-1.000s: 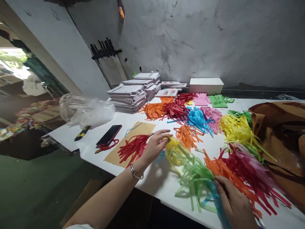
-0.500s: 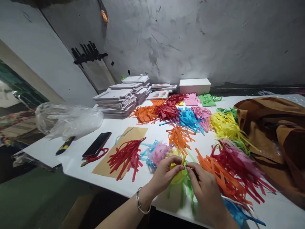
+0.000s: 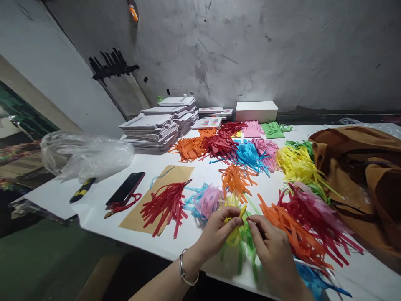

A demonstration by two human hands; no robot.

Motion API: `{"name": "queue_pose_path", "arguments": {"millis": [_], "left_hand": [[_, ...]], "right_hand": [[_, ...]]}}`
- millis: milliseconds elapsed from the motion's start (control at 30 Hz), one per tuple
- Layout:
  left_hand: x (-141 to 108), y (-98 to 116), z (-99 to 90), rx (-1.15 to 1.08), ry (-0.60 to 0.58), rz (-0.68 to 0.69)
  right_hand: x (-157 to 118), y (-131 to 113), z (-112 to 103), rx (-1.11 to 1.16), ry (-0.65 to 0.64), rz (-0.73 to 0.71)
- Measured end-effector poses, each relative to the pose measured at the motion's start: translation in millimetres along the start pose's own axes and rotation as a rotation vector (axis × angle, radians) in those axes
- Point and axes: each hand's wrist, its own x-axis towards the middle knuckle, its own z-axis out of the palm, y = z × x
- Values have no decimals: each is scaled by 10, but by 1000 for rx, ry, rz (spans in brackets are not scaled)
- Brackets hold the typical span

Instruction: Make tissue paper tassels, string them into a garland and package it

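My left hand (image 3: 217,232), with a silver bracelet at the wrist, pinches the rolled top of a yellow paper tassel (image 3: 233,239). Its fringe hangs below my fingers. Close on the right, my right hand (image 3: 273,246) has thumb and forefinger pressed together on a thin dark strand (image 3: 247,214) that reaches toward the rolled top. Whether it is a thread or a wire I cannot tell. Light green fringe (image 3: 249,251) hangs under and between both hands. A pink and blue tassel (image 3: 208,200) lies just beyond my left hand; orange fringe (image 3: 296,230) lies beside my right.
A red tassel (image 3: 166,205) lies partly on brown paper (image 3: 133,219). Left of it are a phone (image 3: 127,188), a cutter knife (image 3: 82,191) and a plastic bag (image 3: 90,154). White stacks (image 3: 150,129) stand behind, more coloured fringes mid-table, and a brown bag (image 3: 360,167) at right.
My right fingertips have drawn slightly to the right, away from the yellow tassel's top, showing more of the thin strand. My left hand keeps its pinch.
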Motion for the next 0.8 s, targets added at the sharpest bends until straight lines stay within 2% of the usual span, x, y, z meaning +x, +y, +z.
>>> {"name": "queue_pose_path", "arguments": {"millis": [333, 433, 500, 633, 700, 800], "left_hand": [[0, 29, -4, 74, 5, 55], [-11, 32, -9, 178, 13, 100], [-18, 17, -14, 321, 6, 193], [-26, -23, 1, 654, 10, 540], [-32, -28, 30, 769, 24, 622], [-54, -20, 87, 865, 28, 637]], "right_hand": [[-1, -18, 0, 19, -23, 40], [-6, 18, 0, 53, -71, 110], [1, 62, -7, 160, -171, 239], [24, 158, -9, 583, -331, 510], [18, 190, 6, 677, -343, 534], [-20, 224, 35, 560, -286, 497]]}}
